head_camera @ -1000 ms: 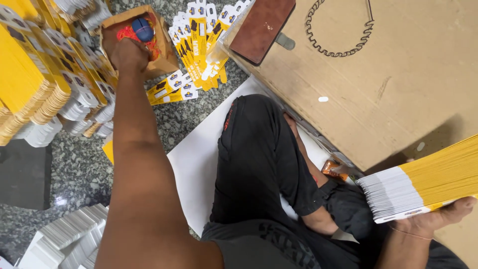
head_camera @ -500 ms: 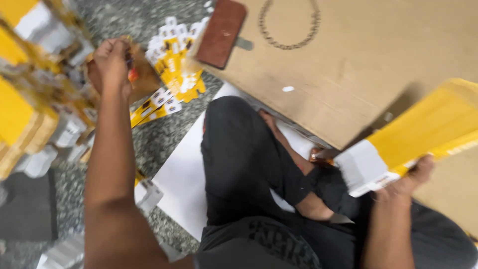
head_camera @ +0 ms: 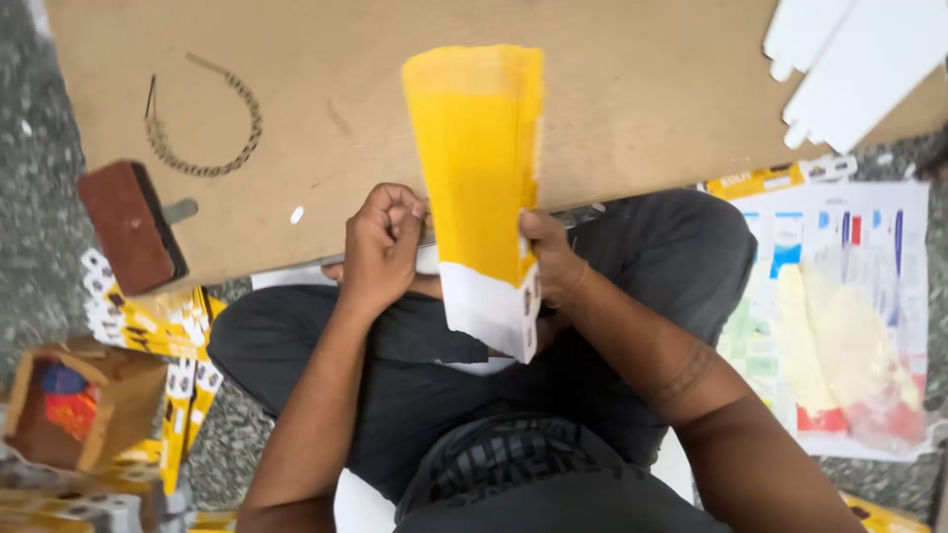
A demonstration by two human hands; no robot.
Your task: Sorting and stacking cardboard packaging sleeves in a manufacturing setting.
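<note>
Seen from the head camera, the person sits cross-legged on the floor with a wooden board (head_camera: 632,109) lying across in front of the knees. The right hand (head_camera: 548,259) grasps a thick stack of yellow and white cards (head_camera: 484,188) by its right edge, holding it upright above the lap with the white end down and the yellow end leaning over the board. The left hand (head_camera: 383,245) is just left of the stack, fingers curled into a clenched fist; whether it pinches anything small I cannot tell. On the board's left part lies a loop of chain (head_camera: 202,123), and a brown block with a metal tab (head_camera: 133,227) sits at the board's left edge. Below it, loose yellow cards (head_camera: 163,331) are scattered on the floor next to a small cardboard box (head_camera: 118,405) with red and blue things inside. To the right, a printed sheet (head_camera: 839,296) lies on the floor, and white card pieces (head_camera: 859,59) rest at the board's far right corner
</note>
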